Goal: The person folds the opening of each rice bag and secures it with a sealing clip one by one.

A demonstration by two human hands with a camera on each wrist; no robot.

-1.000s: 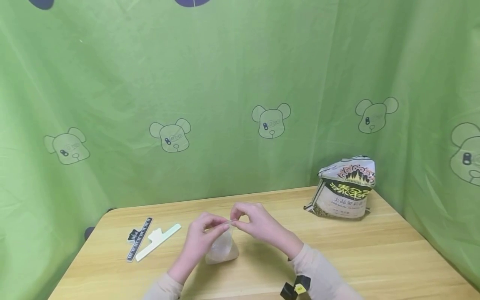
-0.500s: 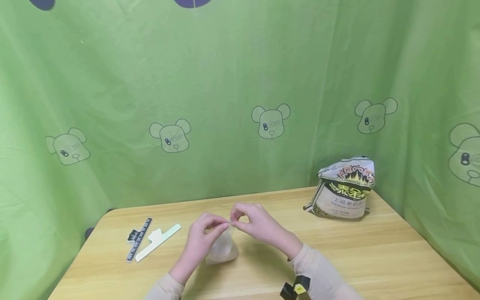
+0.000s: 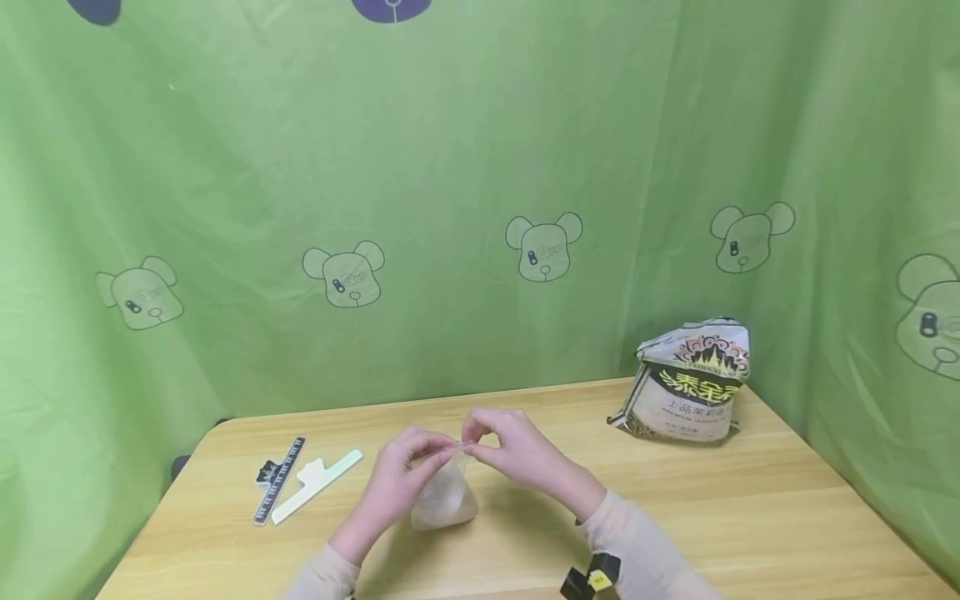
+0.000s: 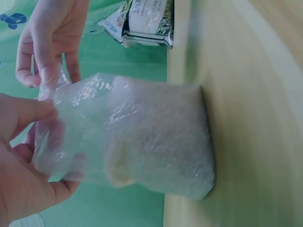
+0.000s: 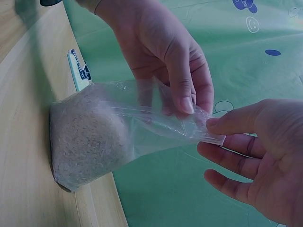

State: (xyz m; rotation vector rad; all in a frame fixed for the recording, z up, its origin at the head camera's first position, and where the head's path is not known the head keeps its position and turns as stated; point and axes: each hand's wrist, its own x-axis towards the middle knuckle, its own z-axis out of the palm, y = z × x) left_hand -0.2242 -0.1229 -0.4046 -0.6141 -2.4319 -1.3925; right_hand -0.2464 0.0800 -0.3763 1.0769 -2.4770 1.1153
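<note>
A person's left hand [image 3: 396, 477] and right hand [image 3: 517, 446] pinch the top edge of a clear bag [image 3: 444, 498] standing on the table [image 3: 750, 500], apparently to hold its limp plastic upright above the pale grains [image 5: 90, 137]; whether it is sealed is hard to tell.

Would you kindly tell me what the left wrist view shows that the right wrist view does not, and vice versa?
Left wrist only: the printed bag. Right wrist only: the clips. Both: the clear bag of rice, the left hand and right hand pinching its upper part, the table and the green curtain.
</note>
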